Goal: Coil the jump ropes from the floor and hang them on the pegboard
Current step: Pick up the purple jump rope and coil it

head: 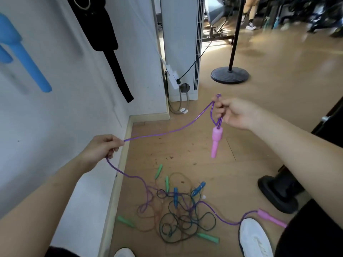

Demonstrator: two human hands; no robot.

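The right hand (235, 113) is closed in a pinch around a small loop of thin, glossy purple plastic jump rope (167, 131), with one chunky pink plastic handle (215, 141) dangling just below the fingers. The left hand (101, 150) is closed loosely around the same cord further along, so a slack span sags between the two hands. From the left hand the rope drops to the wooden floor (250, 145) and runs into a tangled heap of other ropes with green and blue handles (176, 210). Its second pink handle (272, 218) lies beside a white shoe (255, 238). The cord looks light, limp and slick, likely to snag in the heap; gripping near the handle and gathering even loops seems wisest.
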